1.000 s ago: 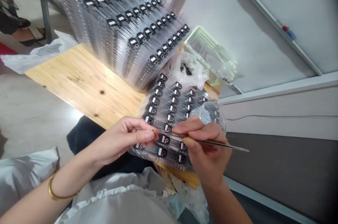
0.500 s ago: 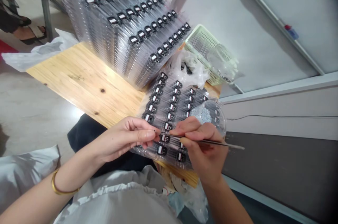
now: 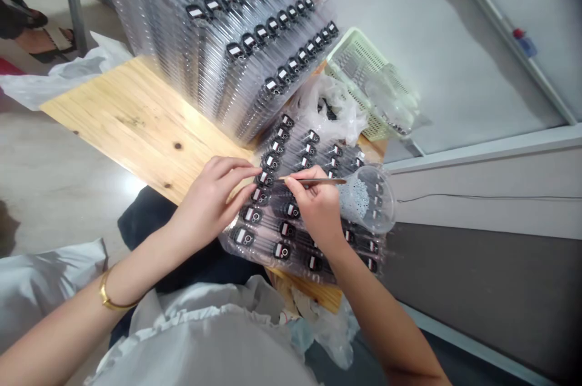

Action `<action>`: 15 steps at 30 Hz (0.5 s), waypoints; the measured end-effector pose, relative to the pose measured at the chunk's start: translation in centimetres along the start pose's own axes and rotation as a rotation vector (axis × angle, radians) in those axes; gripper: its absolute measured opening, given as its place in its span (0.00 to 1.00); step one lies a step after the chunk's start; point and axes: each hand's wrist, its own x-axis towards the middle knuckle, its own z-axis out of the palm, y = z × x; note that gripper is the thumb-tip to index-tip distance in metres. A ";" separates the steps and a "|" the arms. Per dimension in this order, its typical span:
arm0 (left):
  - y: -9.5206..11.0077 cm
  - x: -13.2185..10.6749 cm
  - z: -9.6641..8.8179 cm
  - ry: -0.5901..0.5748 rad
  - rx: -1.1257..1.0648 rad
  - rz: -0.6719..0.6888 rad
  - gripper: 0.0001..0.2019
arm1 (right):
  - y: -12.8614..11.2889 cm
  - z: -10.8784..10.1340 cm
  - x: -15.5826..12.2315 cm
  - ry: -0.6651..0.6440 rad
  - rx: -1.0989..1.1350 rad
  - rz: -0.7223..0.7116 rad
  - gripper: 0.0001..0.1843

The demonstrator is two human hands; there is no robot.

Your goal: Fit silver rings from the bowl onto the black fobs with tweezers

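Observation:
My right hand point(image 3: 318, 207) grips slim metal tweezers point(image 3: 330, 181), whose tip points left at a small black part point(image 3: 264, 179) with a white rectangle and a ring on it. That part sits in a clear plastic tray point(image 3: 268, 256), among rows of similar black parts. The thumb and fingertips of my left hand point(image 3: 220, 192) close around the same part from its left side. Just right of my right hand, a clear plastic cup point(image 3: 391, 204) containing tiny light-blue beads point(image 3: 359, 198) rests on the tray.
A tall stack of filled clear trays point(image 3: 218, 59) stands at the back of the wooden table point(image 3: 150, 125). Behind the cup lie a crumpled plastic bag point(image 3: 336, 107) and a pale green basket point(image 3: 359, 53). A white panel point(image 3: 400, 22) borders the right side. Another person's foot point(image 3: 40, 40) shows far left.
Both hands have moved from mid-air above the tray's near part up to a black part in its left row. The tweezers moved along, and the view shifted slightly.

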 end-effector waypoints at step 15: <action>-0.6 0.8 1.6 -0.121 0.260 0.221 0.16 | -0.1 -0.3 -0.1 -0.026 -0.047 -0.031 0.04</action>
